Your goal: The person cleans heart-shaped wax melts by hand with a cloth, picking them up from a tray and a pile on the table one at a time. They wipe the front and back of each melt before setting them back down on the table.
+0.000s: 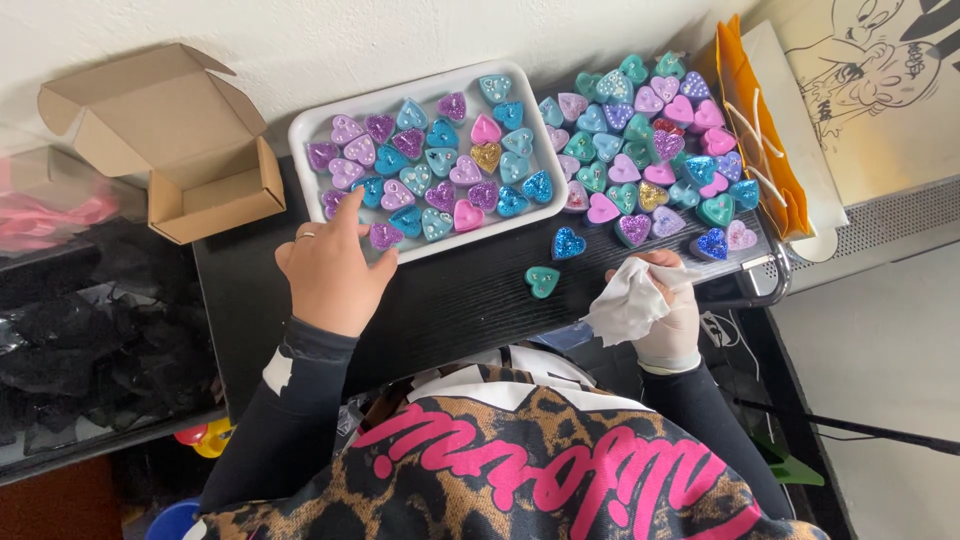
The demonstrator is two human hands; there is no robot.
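Observation:
My left hand [330, 270] rests at the front left corner of a white tray [322, 122], fingers touching a purple glitter heart [384, 236] there. The tray holds several glittery heart-shaped pieces in purple, teal, pink and gold. My right hand [668, 300], in a pale glove, is closed on a crumpled white cloth [630, 300] at the dark table's front edge. A teal heart [542, 281] and a blue heart [568, 243] lie loose on the table between my hands. A big pile of hearts [650, 140] sits to the right of the tray.
An open brown cardboard box [170, 140] stands at the far left. An orange and white paper bag [770, 130] lies at the right end of the black table [450, 300]. Dark bins with black material [90, 330] sit to the left.

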